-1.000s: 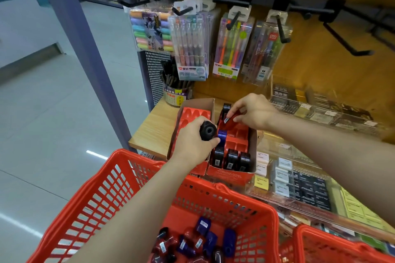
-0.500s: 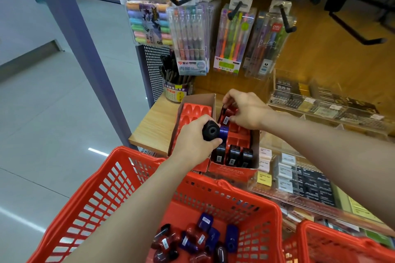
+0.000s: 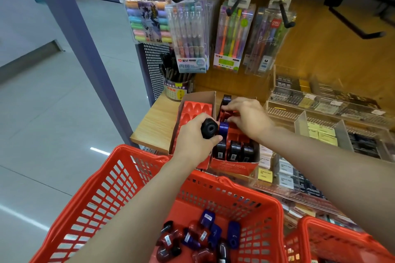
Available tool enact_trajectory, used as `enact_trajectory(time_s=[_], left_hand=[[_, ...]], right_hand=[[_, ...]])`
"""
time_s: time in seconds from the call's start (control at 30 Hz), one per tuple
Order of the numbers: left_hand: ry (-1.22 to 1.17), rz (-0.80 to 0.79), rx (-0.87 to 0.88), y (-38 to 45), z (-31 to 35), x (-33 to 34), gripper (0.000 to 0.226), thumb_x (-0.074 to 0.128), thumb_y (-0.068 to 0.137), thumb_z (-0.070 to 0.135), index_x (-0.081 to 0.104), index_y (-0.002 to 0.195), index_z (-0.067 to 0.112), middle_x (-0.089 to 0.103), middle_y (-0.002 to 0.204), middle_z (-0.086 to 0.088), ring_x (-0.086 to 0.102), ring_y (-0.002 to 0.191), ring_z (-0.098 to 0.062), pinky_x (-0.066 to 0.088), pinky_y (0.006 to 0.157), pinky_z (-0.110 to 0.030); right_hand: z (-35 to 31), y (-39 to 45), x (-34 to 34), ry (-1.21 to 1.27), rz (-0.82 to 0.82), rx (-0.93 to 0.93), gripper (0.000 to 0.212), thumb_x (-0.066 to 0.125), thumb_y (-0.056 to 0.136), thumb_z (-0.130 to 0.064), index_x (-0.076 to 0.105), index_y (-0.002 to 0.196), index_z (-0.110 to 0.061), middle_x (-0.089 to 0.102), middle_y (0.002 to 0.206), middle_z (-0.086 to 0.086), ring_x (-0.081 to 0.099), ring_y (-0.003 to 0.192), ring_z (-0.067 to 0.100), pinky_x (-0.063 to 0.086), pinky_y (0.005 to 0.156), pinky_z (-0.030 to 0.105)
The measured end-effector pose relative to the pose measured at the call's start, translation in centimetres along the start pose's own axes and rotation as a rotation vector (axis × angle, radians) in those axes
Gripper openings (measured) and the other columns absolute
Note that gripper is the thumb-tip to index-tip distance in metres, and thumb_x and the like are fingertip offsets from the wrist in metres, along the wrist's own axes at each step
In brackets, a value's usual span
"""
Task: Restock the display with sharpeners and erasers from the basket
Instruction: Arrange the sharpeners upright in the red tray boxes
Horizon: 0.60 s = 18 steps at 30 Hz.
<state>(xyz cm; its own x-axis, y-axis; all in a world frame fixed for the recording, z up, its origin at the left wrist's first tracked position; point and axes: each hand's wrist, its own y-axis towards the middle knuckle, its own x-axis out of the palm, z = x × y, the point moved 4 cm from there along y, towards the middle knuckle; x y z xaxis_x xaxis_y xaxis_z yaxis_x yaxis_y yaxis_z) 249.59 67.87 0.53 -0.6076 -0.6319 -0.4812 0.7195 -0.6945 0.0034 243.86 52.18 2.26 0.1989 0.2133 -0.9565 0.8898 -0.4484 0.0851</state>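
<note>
My left hand (image 3: 195,141) grips a black sharpener (image 3: 209,128) over the red display box (image 3: 233,167) on the wooden shelf. A blue sharpener (image 3: 223,128) sits in the box's red tray just right of it. My right hand (image 3: 248,118) reaches into the back of the tray, fingers curled on a red sharpener (image 3: 224,113) that is mostly hidden. Three black sharpeners (image 3: 234,152) stand in the front row. Below, the red basket (image 3: 111,194) holds several loose red, blue and black sharpeners (image 3: 205,239).
An empty red tray (image 3: 193,109) lies left of the box. Pen packs (image 3: 190,34) hang on hooks above, beside a cup of pens (image 3: 176,85). Clear bins of erasers and leads (image 3: 320,132) fill the right. A second red basket (image 3: 333,241) is at the bottom right.
My right hand has moved slightly back and lower into the tray with the red sharpener. My left hand keeps holding the black sharpener in about the same place.
</note>
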Motion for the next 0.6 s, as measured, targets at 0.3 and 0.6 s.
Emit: enact_trajectory(time_s=[0.3, 0.6], left_hand=[[0.024, -0.022, -0.006, -0.7, 0.7, 0.0, 0.030, 0.080, 0.081, 0.022, 0.063, 0.105, 0.023, 0.069, 0.103, 0.008, 0.063, 0.095, -0.009, 0.046, 0.075, -0.013], [0.016, 0.044, -0.041, -1.1, 0.1, -0.1, 0.036, 0.088, 0.072, 0.025, 0.062, 0.095, 0.018, 0.068, 0.092, 0.007, 0.064, 0.087, -0.013, 0.050, 0.073, -0.020]], right_hand=[[-0.7, 1.2, -0.4, -0.022, -0.129, 0.047, 0.043, 0.062, 0.094, -0.012, 0.057, 0.136, -0.020, 0.053, 0.141, 0.005, 0.048, 0.132, 0.021, 0.038, 0.111, 0.031], [-1.3, -0.3, -2.3, -0.004, -0.048, 0.022, 0.037, 0.059, 0.096, -0.034, 0.059, 0.132, -0.024, 0.053, 0.133, 0.002, 0.048, 0.126, 0.019, 0.040, 0.107, 0.035]])
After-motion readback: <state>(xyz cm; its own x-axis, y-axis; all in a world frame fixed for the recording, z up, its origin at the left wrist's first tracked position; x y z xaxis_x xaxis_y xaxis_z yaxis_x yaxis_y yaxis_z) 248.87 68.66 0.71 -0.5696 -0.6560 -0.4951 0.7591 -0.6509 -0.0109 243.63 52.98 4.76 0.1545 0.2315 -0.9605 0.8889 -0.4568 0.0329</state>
